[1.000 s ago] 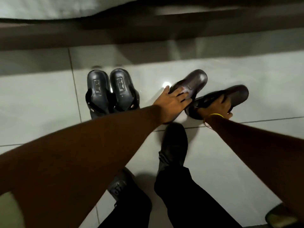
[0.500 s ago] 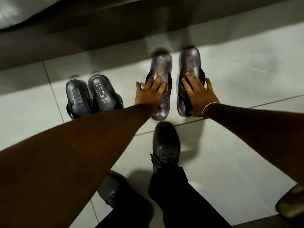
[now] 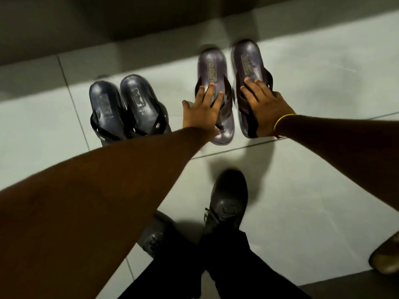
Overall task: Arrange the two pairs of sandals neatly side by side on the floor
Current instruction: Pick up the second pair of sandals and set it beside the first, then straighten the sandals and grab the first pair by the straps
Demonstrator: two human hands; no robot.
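Observation:
Two pairs of sandals stand on the white tiled floor. The dark pair sits at the left, its two sandals touching side by side. To its right is the brown-purple pair, also parallel with a narrow gap between them. My left hand lies flat on the straps of the pair's left sandal, fingers spread, thumb off its side. My right hand, with a yellow band at the wrist, lies flat on the right sandal. A gap of bare tile separates the two pairs.
My own dark laced shoes and dark trousers fill the lower middle, close behind the sandals. A brown shoe pokes in at the lower right edge. A dark raised ledge runs along the top, just beyond the sandals.
A second ago the brown-purple sandals lay splayed at an angle in my hands. They now stand straight and parallel, and my hands lie flat on top of them.

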